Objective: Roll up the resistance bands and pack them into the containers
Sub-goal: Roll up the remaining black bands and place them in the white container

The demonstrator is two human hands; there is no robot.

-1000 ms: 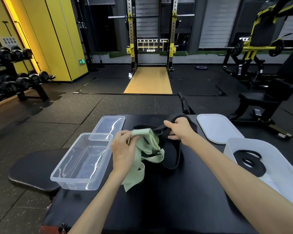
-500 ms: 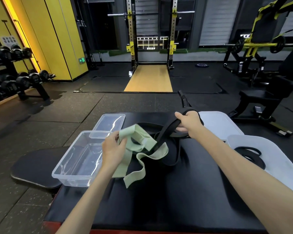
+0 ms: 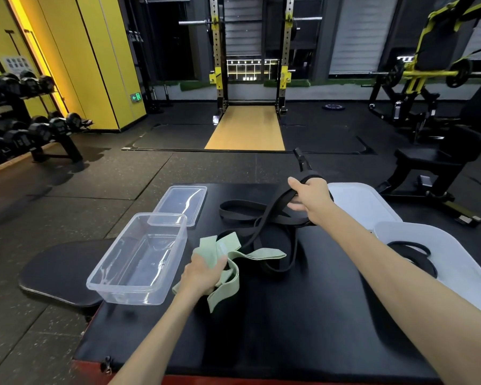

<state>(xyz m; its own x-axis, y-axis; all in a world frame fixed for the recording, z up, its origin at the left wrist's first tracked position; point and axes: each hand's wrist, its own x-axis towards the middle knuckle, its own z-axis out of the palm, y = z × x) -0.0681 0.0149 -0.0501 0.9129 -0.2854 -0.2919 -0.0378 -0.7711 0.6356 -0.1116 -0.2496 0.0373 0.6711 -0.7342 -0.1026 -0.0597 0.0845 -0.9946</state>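
My left hand grips a pale green resistance band whose loose loops trail on the black padded bench. My right hand holds a long black resistance band lifted at the far side, its loops draped over the bench and tangled with the green one. An empty clear container stands just left of my left hand, its clear lid lying behind it. At the right, a white container holds a coiled black band.
A white lid lies at the bench's far right. A round black pad sits low at the left. Dumbbell racks line the left wall, a squat rack stands ahead, and weight machines at right.
My right hand has pulled the black band up and away to the right. My left hand has drawn the green band down and toward me, so the two bands separate.
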